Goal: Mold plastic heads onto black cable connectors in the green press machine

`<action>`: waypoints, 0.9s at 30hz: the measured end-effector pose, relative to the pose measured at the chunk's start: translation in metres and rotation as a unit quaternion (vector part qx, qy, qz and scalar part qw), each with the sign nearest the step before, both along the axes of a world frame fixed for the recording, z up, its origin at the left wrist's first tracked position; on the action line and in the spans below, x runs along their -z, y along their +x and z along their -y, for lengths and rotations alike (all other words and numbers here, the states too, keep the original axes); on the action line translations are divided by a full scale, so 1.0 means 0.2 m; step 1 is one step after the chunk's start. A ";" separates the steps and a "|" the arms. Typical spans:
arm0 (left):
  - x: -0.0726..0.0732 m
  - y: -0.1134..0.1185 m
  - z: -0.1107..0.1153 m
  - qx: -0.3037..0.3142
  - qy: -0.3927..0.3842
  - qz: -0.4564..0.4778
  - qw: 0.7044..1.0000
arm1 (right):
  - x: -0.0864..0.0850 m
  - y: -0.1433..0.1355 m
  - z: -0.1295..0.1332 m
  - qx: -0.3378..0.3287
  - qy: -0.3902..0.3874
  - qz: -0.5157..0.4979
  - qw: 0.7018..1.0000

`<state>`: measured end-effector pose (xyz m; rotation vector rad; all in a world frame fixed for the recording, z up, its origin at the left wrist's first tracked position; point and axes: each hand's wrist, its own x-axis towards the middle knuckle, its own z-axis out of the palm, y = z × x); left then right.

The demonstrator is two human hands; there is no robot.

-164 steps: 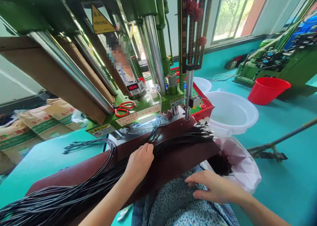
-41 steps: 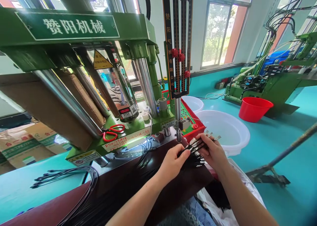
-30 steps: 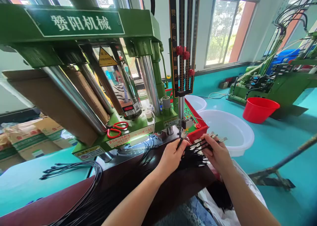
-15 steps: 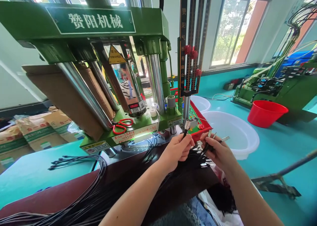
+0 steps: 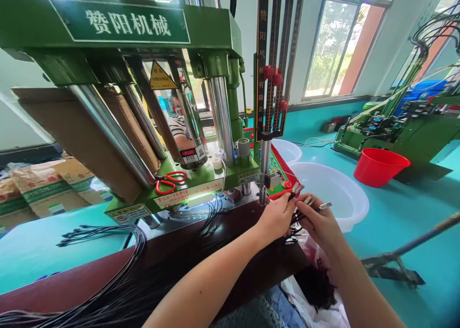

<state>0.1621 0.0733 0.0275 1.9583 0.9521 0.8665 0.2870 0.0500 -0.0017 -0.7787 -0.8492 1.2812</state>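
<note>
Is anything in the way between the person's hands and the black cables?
Nothing visible is: the left hand and the right hand both hold cable ends, close together near the right end of the brown board. The hands themselves hide part of the grip.

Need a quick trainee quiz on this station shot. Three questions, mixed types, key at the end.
1. True or false: the red-handled scissors lie on the machine's green lower plate.
2. Which does the left hand hold? A) a red bucket; B) black cable with a metal tip; C) a cardboard sheet.
3. Fill in the colour: the large round tub beyond the right hand is ...

Key: 1 true; 2 B; 3 white.
</note>
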 end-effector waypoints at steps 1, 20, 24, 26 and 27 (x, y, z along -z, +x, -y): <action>0.02 -0.01 0.01 0.019 -0.028 0.003 0.999 | 0.00 0.01 0.00 0.001 -0.005 -0.002 1.000; 0.22 -0.12 0.26 0.109 -0.488 0.256 0.828 | 0.01 0.02 -0.01 -0.235 0.059 0.375 0.895; 0.34 -0.22 0.30 0.141 -0.533 0.309 0.775 | 0.09 -0.11 0.02 -0.238 0.083 0.356 0.900; 0.38 -0.26 0.33 0.127 -0.539 0.326 0.766 | 0.11 -0.18 0.03 -0.252 0.074 0.359 0.896; 0.39 -0.28 0.35 0.111 -0.536 0.336 0.766 | 0.11 -0.21 0.03 -0.282 0.061 0.360 0.887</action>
